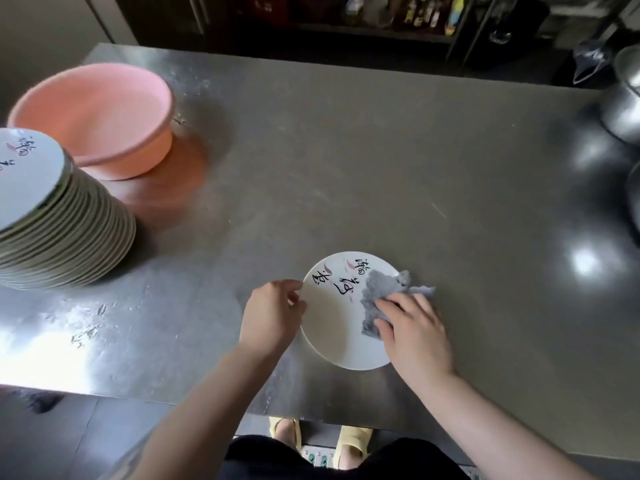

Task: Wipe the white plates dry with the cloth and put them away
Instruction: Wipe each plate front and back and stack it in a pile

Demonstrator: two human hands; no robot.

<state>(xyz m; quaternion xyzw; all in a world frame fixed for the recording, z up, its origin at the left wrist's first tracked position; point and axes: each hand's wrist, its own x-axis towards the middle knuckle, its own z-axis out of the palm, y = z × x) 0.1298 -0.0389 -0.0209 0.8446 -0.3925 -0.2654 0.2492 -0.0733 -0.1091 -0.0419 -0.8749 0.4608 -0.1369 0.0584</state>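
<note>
A white plate point(332, 327) with black brush writing lies near the front edge of the steel table point(381, 168). My left hand point(272, 315) holds its left rim, fingers curled around the edge. A crumpled grey cloth point(381, 292) lies on the right side of the plate. My right hand point(412, 327) presses down on the cloth with fingers spread nearly straight. A tall stack of the same white plates point(59, 220) stands at the table's left edge.
A pink plastic basin point(104, 116) sits behind the stack at the back left. Steel pots point(623, 109) stand at the right edge. Dark shelving with bottles runs behind the table. My feet show below the front edge.
</note>
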